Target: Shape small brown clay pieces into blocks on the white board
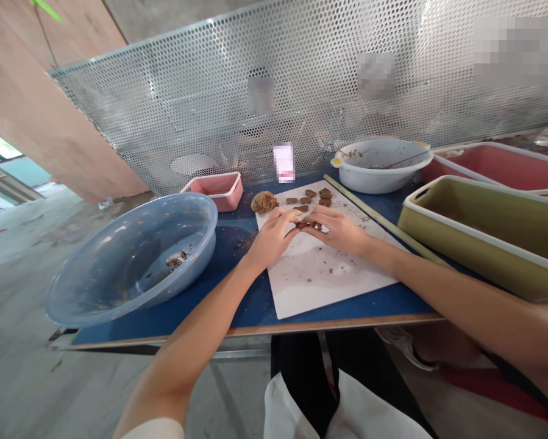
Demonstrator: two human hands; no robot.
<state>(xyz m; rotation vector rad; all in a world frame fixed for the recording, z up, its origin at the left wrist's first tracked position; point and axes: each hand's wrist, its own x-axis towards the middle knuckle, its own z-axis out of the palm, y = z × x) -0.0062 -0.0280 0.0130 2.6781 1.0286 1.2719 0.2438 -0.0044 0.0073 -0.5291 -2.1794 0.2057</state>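
Observation:
Both my hands meet over a white board on a blue table. My left hand and my right hand have their fingers pressed together on a small brown lump of clay held between them. Behind the hands, several small brown clay pieces lie in a loose group on the board. A rough brown clay ball sits at the board's far left corner.
A large blue basin with residue stands at left, overhanging the table edge. A small pink tray, a white bowl, a long stick, an olive tray and a pink tray lie around. A perforated metal screen closes the back.

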